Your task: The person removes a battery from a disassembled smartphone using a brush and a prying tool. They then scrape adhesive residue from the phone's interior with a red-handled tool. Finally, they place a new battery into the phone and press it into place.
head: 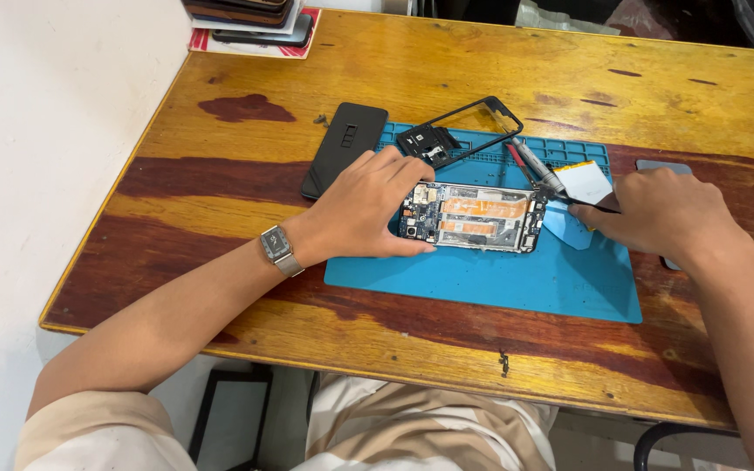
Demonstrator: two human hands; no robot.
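Opened phone (473, 218), its back removed and its boards and orange strips exposed, is laid lengthwise on a blue mat (517, 283) on the wooden bench (447, 65). Its left end is gripped by the left hand (364, 209), whose fingers are curled over the upper and lower edges; that corner is partly hidden. A thin dark tool (591, 205) is pinched in the closed right hand (661, 214), its tip set at the phone's right end; the grip itself cannot be made out. A screwdriver (534, 166), a black frame (460, 131) and a black back cover (345, 148) are laid nearby. A grey object behind the right hand is mostly covered.
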